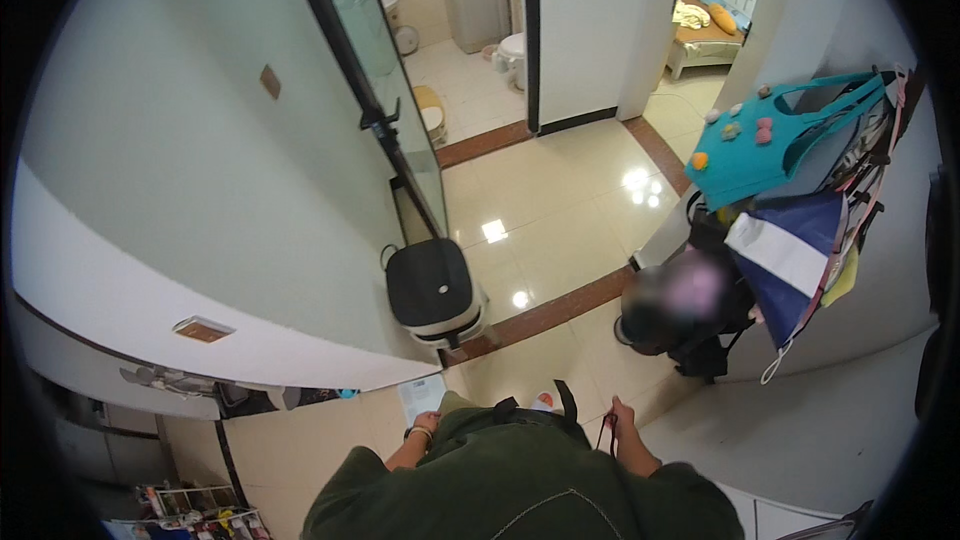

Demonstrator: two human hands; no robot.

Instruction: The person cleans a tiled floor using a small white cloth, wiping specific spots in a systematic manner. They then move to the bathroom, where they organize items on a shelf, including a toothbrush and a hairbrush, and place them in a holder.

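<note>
My left hand (pixel 426 421) is low at the left side of my dark green garment, its fingers touching or close to a printed sheet (pixel 421 399); whether it grips the sheet I cannot tell. On the right, my right hand (pixel 619 414) holds a thin dark cord (pixel 613 435) that hangs beside the garment. Black straps (pixel 566 401) stick up at the garment's front. Part of a white shoe or slipper (pixel 545 400) shows beyond them on the tiled floor.
A black-topped bin-like container (pixel 430 283) stands by the left wall near a glass door (pixel 356 45). At right, a teal bag (pixel 750 142) and a navy-and-white bag (pixel 799 255) hang above dark bags, partly blurred. Beyond lie a bathroom with a toilet (pixel 514 52) and a room with a bed (pixel 705 37).
</note>
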